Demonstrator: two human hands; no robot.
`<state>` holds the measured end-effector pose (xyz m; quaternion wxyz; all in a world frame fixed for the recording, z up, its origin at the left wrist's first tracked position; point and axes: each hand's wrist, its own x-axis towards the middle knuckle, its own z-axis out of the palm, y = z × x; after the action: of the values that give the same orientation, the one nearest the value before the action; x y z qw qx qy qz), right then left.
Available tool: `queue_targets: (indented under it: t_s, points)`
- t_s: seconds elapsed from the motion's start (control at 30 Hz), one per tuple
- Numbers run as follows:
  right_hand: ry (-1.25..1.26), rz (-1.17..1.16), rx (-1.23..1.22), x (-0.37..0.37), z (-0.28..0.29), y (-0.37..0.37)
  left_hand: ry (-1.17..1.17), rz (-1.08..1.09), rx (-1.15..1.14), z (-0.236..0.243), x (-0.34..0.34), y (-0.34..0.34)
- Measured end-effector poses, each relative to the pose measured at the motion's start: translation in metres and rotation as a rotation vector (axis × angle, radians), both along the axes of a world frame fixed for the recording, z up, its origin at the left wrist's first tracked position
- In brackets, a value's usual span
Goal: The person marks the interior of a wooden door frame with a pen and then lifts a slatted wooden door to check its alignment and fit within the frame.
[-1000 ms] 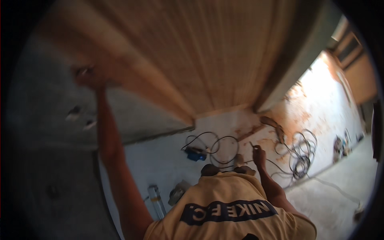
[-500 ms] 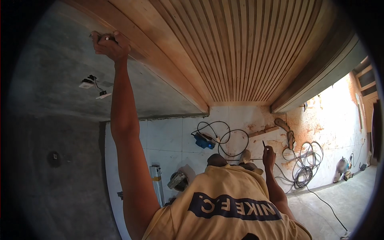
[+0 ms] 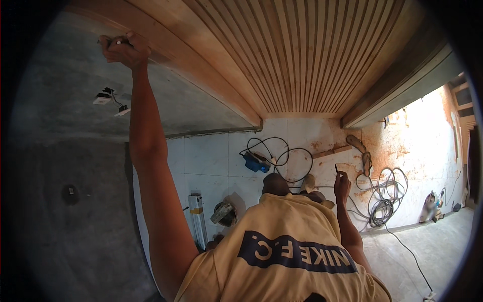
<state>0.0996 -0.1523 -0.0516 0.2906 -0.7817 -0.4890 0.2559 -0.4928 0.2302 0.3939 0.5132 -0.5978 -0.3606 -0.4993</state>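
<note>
My left arm stretches up to the far left, where my left hand is at the edge of a wooden frame against the grey wall. Its fingers are curled, and a small white round tip shows among them; the rest of what they hold is hidden. Lower down on the right, my right hand is closed around a thin dark pencil-like stick, which points up from the fingers. Inside the frame is a slatted wooden panel.
Switch plates hang from wires on the left wall. On the tiled floor lie a blue power tool with its cable, a wood strip, sandals, a coiled cable, a grinder-like tool and metal lengths.
My left hand has shifted slightly left along the frame's edge, still curled. The whole view has tilted a little, so floor things sit higher. My right hand keeps its grip on the stick.
</note>
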Motion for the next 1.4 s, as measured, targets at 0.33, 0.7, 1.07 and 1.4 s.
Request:
queue_targets:
  t_s: [0.33,0.7,1.07,1.4]
  points:
    - [-0.032,-0.02,-0.112,0.027,0.004,-0.023,0.052,-0.08,-0.188,-0.002,-0.009,0.016]
    - [0.057,-0.114,0.006,0.024,0.004,-0.013,-0.255,-0.193,-0.173,0.009,0.043,-0.03]
    - [0.096,-0.218,0.025,0.04,-0.003,0.026,0.243,0.085,0.077,0.002,-0.014,0.004]
    - [0.621,-0.473,0.294,0.043,0.0,0.105,-0.095,0.066,0.075,-0.007,-0.042,0.015]
